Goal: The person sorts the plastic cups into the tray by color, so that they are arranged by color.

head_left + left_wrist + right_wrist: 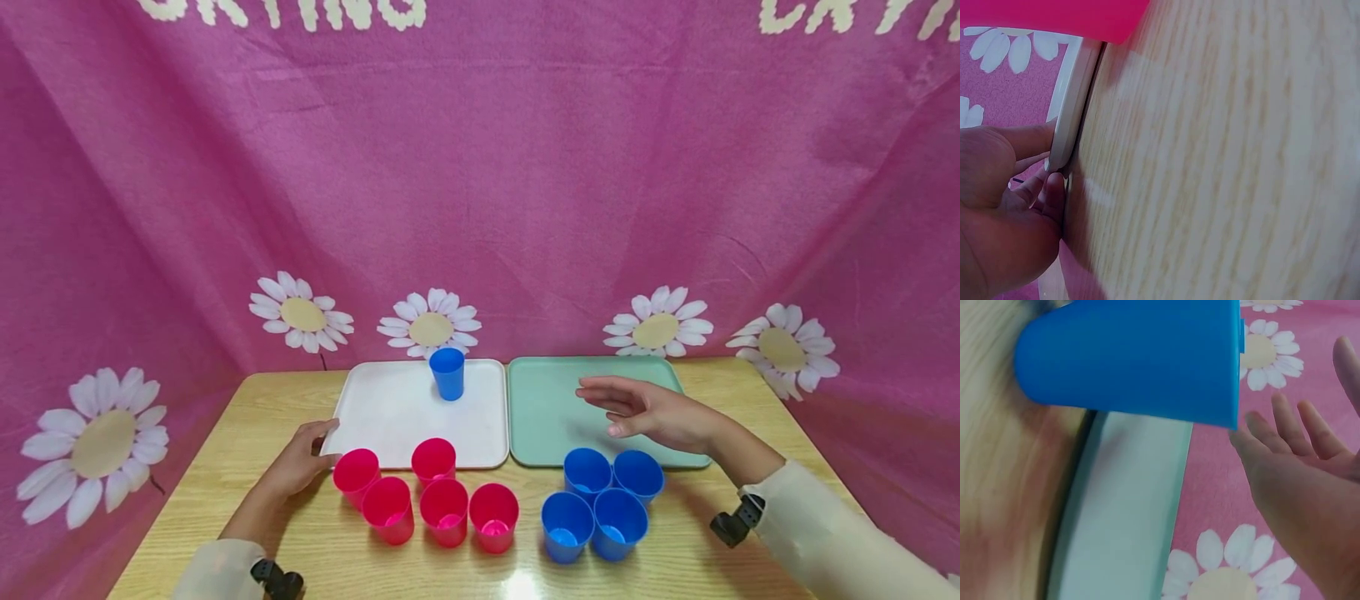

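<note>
Head view gives me ten cups: five red cups point(444, 512) and four blue cups point(619, 523) on the table point(337, 554), plus a single blue cup point(447, 375) standing upright on the white tray point(390, 421). I count two trays, the white one beside the green tray point(543, 408), both shallow rectangles with rounded corners and raised rims. All the cups look like smooth plastic, round and narrowing toward the base, mouths up; I can see down to the floor of several. The reds stand loosely grouped at the white tray's near side, the four blues in a tight two-by-two before the green one. Pale, streaky wood grain covers the table; behind hangs creased pink cloth point(480, 208) printed with large daisies point(303, 315).

From the left wrist, I see the left hand point(300, 460) pinching the white tray's near-left corner. The right hand point(656, 412) hangs wide over the green tray, fingers loosely extended, holding nothing.
</note>
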A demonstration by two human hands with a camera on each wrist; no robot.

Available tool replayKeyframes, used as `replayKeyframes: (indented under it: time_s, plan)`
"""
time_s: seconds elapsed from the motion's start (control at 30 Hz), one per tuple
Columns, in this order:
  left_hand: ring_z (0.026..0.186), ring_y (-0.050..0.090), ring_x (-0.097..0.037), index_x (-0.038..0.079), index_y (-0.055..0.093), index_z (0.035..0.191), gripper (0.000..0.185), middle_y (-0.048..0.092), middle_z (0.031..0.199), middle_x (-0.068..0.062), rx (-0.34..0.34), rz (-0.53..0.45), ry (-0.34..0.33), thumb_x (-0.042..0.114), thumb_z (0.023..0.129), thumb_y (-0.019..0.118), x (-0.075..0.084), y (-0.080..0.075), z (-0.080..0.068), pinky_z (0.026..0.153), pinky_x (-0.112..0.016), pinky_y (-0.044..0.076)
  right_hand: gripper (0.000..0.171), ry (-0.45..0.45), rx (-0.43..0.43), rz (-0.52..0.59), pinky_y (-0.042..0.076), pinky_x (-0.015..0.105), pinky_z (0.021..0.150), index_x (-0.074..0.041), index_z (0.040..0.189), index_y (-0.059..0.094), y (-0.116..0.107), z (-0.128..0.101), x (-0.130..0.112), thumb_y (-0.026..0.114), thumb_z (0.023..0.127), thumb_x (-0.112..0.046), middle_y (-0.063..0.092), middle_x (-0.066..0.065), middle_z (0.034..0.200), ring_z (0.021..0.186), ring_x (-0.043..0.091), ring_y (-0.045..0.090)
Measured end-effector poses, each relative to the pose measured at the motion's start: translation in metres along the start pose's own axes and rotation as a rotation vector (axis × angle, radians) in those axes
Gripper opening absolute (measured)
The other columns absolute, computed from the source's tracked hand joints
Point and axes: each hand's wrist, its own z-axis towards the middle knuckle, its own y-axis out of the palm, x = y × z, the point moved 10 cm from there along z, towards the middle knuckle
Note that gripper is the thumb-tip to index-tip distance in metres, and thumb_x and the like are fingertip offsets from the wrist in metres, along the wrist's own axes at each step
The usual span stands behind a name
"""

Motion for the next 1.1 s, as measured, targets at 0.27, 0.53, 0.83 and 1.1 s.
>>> replayKeyframes:
  time_s: [0.27, 0.53, 0.83, 1.1]
  plan:
    - [0.132, 0.041, -0.052, -0.015, 0.038, 0.15, 0.064, 0.034, 0.148, -0.038, -0.003, -0.009, -0.015, -0.004, 0.094, 0.067, -0.001, 0.0, 0.0, 0.116, -0.063, 0.034, 0.068, -0.077, -0.119, 0.066, 0.037, 0.02, 0.115, 0.002, 0.16, 0.025, 0.005, -0.021, 0.005, 0.059, 0.102, -0.001, 0.039, 0.011, 0.163, 0.143, 0.006, 0.044]
    - [0.131, 0.043, -0.052, -0.015, 0.038, 0.15, 0.064, 0.035, 0.147, -0.038, -0.003, -0.01, -0.003, -0.005, 0.094, 0.068, -0.001, 0.0, 0.0, 0.115, -0.062, 0.037, 0.067, -0.048, -0.193, 0.088, 0.039, 0.024, 0.115, 0.001, 0.16, 0.026, 0.008, -0.041, 0.021, 0.06, 0.102, -0.006, 0.038, 0.006, 0.164, 0.145, 0.007, 0.043]
    - [0.131, 0.042, -0.052, -0.017, 0.038, 0.149, 0.065, 0.036, 0.146, -0.039, 0.0, -0.004, 0.007, -0.005, 0.093, 0.069, 0.002, 0.0, -0.001, 0.115, -0.063, 0.035, 0.071, 0.033, -0.224, 0.066, 0.039, 0.033, 0.115, -0.003, 0.159, 0.03, 0.012, -0.054, 0.043, 0.063, 0.097, -0.007, 0.029, 0.025, 0.164, 0.144, 0.011, 0.042]
    - [0.134, 0.041, -0.053, -0.015, 0.038, 0.15, 0.065, 0.035, 0.147, -0.039, 0.003, -0.008, -0.012, -0.005, 0.093, 0.068, -0.002, 0.001, 0.001, 0.116, -0.063, 0.035, 0.073, 0.077, -0.222, 0.019, 0.037, 0.051, 0.117, -0.011, 0.159, 0.034, 0.019, -0.057, 0.051, 0.066, 0.093, -0.009, 0.034, 0.014, 0.164, 0.149, 0.029, 0.033]
